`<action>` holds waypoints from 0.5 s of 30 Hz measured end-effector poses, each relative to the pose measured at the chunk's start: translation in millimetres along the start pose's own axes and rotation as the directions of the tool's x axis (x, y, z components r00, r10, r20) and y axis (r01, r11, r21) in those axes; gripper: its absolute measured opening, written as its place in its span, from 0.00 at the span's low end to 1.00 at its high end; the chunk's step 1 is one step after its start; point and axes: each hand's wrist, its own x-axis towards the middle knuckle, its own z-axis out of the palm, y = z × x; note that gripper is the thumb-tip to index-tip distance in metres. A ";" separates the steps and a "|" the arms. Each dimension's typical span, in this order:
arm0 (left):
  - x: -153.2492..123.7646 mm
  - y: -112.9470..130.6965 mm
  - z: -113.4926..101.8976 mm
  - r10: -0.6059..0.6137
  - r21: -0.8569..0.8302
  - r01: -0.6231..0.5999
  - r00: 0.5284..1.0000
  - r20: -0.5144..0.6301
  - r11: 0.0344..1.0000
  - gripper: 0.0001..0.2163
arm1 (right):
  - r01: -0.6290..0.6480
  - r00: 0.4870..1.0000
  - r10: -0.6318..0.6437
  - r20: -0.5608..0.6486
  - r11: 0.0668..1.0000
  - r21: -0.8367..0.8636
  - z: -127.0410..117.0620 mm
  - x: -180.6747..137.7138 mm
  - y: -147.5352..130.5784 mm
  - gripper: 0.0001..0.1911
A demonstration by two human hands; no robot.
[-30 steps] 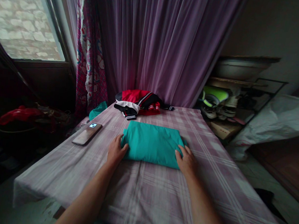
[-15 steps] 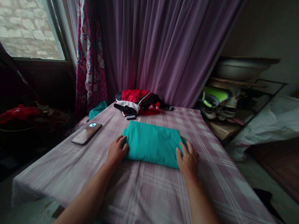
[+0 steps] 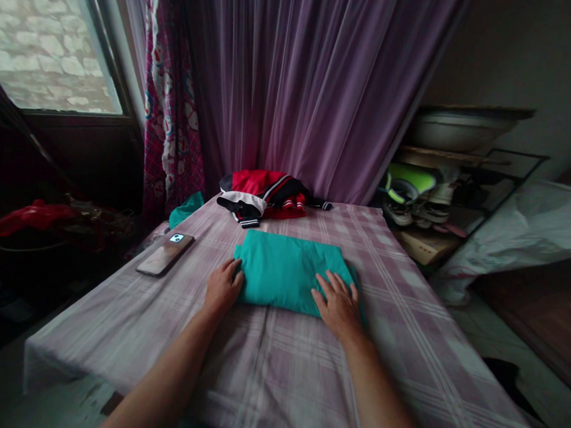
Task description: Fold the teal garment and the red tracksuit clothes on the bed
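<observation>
A teal cloth (image 3: pixel 285 270), folded into a flat rectangle, lies on the checked tablecloth (image 3: pixel 271 373) in front of me. My left hand (image 3: pixel 223 287) rests at its left edge, fingertips touching the fabric and fingers loosely extended. Spread fingers of my right hand (image 3: pixel 338 305) lie flat on top of the cloth near its right front corner. Neither hand grips the fabric. What kind of garment or sheet the cloth is cannot be made out.
A phone (image 3: pixel 166 255) lies face down at the left of the table. Crumpled red, black and white clothing (image 3: pixel 269 198) sits at the back before a purple curtain (image 3: pixel 297 75). To the right stand a shoe rack (image 3: pixel 430 187) and a white sack (image 3: pixel 528 235).
My right hand has moved left from the cloth's right edge onto its top, uncovering that edge. My left hand has stayed nearly still.
</observation>
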 end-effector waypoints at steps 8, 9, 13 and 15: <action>-0.4 0.5 2.1 -0.002 -0.026 0.001 0.999 -0.037 1.000 0.18 | 0.026 1.000 -0.026 0.010 1.000 0.014 0.8 0.6 3.9 0.23; -0.3 0.7 1.9 -0.002 -0.023 0.001 0.999 -0.033 1.000 0.18 | 0.023 1.000 -0.023 0.008 1.000 0.012 0.2 0.5 3.2 0.23; 0.0 1.0 1.3 -0.006 -0.018 0.006 1.000 -0.023 1.000 0.18 | 0.012 1.000 -0.012 -0.011 1.000 0.005 -2.3 0.0 -0.3 0.22; 0.0 0.8 1.6 -0.006 -0.022 0.006 1.000 -0.025 1.000 0.18 | 0.012 1.000 -0.012 -0.016 1.000 0.002 -2.2 -0.2 -0.8 0.22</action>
